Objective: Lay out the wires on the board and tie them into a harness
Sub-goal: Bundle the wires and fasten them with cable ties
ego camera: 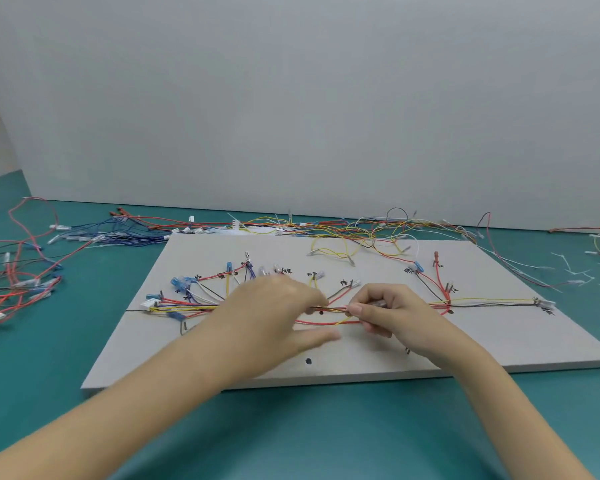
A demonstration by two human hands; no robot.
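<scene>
A grey board (499, 341) lies on the green table. Red, yellow, blue and black wires run across its middle as one bundle (336, 309), with branches fanning up to labelled pins and white and blue connectors. My left hand (274, 313) pinches the bundle near the board's centre, thumb stretched out below. My right hand (385, 306) pinches the same bundle a little to the right. One red and one yellow wire (326, 322) sag loose below the bundle between my hands.
Loose wires lie in piles along the table's back edge (343, 226) and at the left (18, 278). White cable ties (575, 271) are scattered at the right. A white connector (544, 303) ends the bundle at the board's right.
</scene>
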